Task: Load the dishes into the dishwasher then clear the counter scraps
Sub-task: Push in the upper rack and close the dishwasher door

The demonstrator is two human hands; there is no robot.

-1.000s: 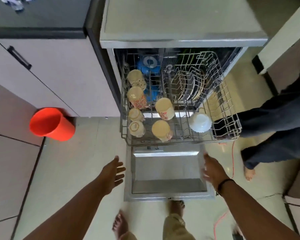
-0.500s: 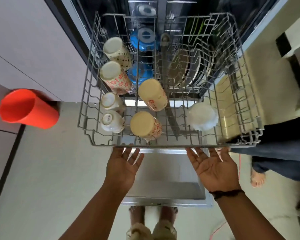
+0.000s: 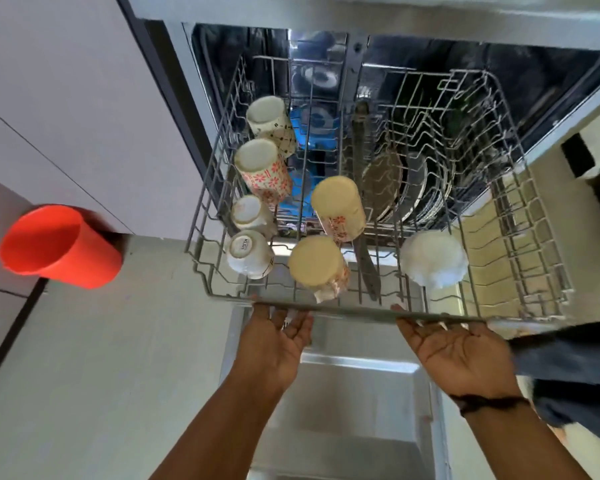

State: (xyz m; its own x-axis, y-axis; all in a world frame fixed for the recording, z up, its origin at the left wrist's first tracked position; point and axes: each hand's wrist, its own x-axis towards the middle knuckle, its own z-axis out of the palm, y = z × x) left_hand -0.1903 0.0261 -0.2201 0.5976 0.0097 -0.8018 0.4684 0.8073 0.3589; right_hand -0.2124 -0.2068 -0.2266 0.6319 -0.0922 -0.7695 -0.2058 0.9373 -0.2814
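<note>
Fingers (image 3: 293,322) partly behind rack rim (image 3: 360,311)

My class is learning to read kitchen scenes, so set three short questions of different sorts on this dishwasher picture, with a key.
1. True or false: the left hand and right hand meet the front rail of the upper rack with straight fingers.
2. What is the colour of the tumbler left of the rack?
3. The white bowl sits: A upright, B upside down.

Key: 1 true; 2 orange-red; 3 B.
</note>
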